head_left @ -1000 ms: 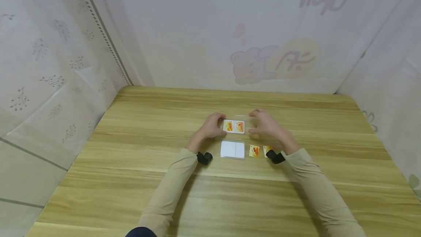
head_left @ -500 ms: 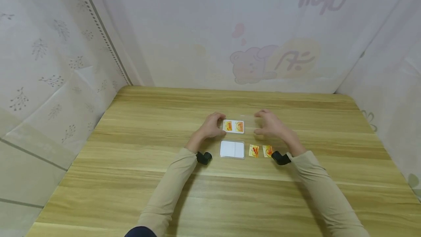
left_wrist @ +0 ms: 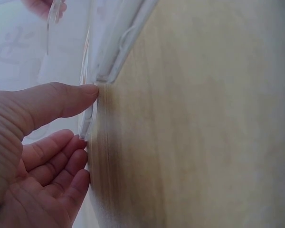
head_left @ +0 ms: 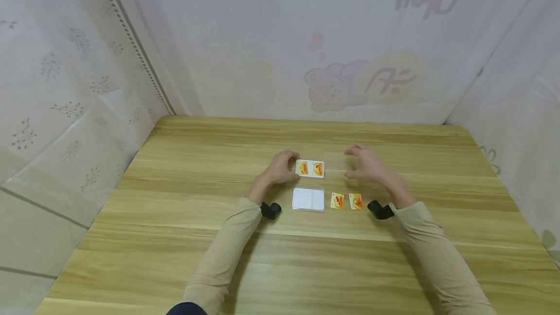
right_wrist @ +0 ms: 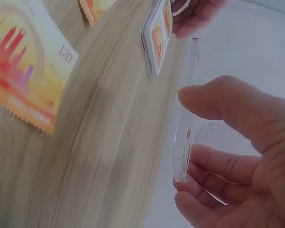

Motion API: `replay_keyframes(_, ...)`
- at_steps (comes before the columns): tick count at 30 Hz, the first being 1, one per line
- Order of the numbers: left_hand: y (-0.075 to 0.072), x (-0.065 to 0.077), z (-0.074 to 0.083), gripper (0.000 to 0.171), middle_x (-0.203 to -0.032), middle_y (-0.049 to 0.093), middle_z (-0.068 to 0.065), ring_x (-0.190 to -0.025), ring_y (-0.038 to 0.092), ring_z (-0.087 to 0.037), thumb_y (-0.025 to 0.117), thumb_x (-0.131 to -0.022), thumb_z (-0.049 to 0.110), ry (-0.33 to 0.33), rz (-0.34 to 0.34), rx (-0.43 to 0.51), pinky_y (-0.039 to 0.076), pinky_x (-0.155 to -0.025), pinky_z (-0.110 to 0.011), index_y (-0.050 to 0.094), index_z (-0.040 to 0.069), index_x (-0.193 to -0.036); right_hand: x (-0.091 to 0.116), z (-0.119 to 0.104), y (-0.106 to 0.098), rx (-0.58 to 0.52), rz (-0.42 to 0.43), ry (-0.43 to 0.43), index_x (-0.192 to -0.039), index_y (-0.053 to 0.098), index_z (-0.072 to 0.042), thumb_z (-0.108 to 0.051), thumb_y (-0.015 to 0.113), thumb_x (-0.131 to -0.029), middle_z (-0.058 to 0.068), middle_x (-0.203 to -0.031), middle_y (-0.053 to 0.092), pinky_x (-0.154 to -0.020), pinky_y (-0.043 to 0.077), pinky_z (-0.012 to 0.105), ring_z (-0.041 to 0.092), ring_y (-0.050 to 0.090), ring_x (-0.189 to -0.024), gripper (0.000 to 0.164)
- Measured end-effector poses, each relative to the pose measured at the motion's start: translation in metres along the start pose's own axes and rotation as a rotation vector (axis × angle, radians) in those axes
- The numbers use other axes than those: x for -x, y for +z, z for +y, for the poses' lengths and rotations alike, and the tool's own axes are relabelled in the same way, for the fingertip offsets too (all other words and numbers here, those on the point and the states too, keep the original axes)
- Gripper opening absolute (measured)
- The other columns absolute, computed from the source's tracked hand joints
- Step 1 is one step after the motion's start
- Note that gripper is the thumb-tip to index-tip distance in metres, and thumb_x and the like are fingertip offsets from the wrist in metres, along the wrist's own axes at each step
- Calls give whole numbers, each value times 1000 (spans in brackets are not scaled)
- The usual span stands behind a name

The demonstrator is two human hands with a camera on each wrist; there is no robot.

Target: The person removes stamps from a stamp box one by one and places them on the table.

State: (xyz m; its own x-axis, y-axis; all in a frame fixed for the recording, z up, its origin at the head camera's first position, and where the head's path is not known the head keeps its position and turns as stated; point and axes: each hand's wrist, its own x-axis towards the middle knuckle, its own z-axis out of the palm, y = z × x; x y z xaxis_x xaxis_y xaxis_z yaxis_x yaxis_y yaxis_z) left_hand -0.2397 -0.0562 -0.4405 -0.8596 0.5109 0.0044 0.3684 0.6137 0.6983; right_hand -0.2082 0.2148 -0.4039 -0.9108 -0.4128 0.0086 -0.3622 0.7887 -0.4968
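My left hand (head_left: 279, 168) rests at the left end of a flat stamp case (head_left: 311, 168) that lies on the table. Its thumb and fingertips hold the case's end. Two orange-yellow stamps show side by side on the case's white insert. To the right, my right hand (head_left: 369, 166) pinches a clear plastic cover (right_wrist: 181, 159) by its end, thumb on one side and fingers on the other. In the head view this cover (head_left: 336, 161) is faint and sits just right of the case, above the table.
Nearer me lies a second clear case (head_left: 308, 199) with a white insert and no stamps on it. Two loose stamps (head_left: 337, 201) lie in a row to its right. The wooden table (head_left: 218, 266) meets printed curtains (head_left: 245, 52) at the back and sides.
My right hand has moved to the right, drawing the clear cover away from the stamp case. The rightmost loose stamp has come out from behind the wrist camera. My left hand has stayed put.
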Motion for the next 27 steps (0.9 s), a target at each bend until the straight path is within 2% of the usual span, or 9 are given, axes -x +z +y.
replay_keyframes(8,1,0,-1,58,-123,54,-18,-117,47,-30,75,-71,1,-8,0,-3,35,-103,-37,52,-8,-124,6,8,-3,-41,6,3,-121,49,17,-6,76,-73,33,-124,47,-98,36,56,48,44,-115,60)
replay_keyframes(17,-1,2,2,59,-126,53,-18,-121,45,-30,75,-72,2,-39,-10,11,33,-105,-37,51,-7,-125,12,12,-8,-48,-2,2,-121,48,17,-6,75,-75,34,-124,45,-97,36,57,48,43,-115,59)
replay_keyframes(27,0,1,2,59,-125,53,-18,-120,46,-30,75,-72,2,-37,-9,4,33,-105,-37,51,-7,-125,18,18,-13,-42,5,1,-121,48,18,-5,75,-74,34,-122,46,-95,37,57,48,44,-113,59)
